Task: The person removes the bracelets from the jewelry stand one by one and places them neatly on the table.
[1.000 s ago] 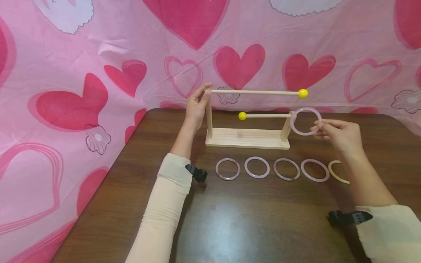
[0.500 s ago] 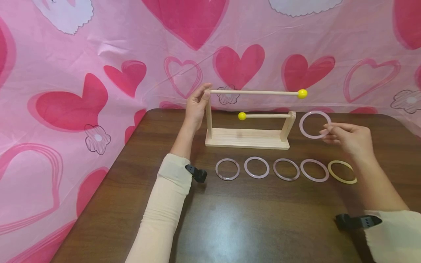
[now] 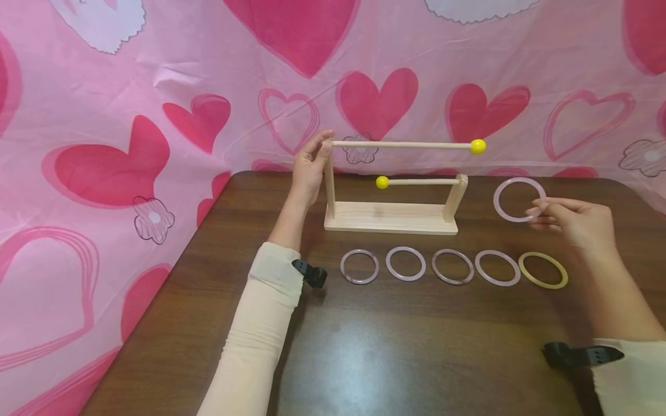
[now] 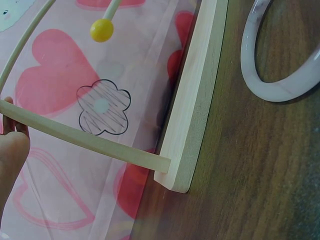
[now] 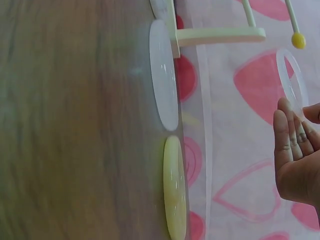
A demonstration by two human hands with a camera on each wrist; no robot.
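Observation:
In the head view my left hand (image 3: 309, 173) holds the top of the left post of a wooden bangle stand (image 3: 390, 218), thumb in front. From that post an upper rod (image 3: 400, 144) reaches right to a yellow ball tip. A shorter lower rod (image 3: 424, 182) points left from the right post. Neither rod carries a bangle. To the right of the stand, my right hand (image 3: 588, 226) pinches a pale lilac bangle (image 3: 496, 199) by its right side, raised and facing me. The right wrist view also shows this held bangle (image 5: 285, 75), clear of the rods.
Several bangles lie in a row before the stand: lilac ones, including a marbled bangle (image 4: 270, 92) in the left wrist view, and a yellow bangle (image 5: 174, 195) at the right end. The brown table (image 3: 416, 358) meets a pink heart-printed cloth (image 3: 218, 52) behind.
My right hand has drawn the held bangle rightward and slightly down, away from the stand's right post, uncovering the yellow bangle. My left hand stays on the stand.

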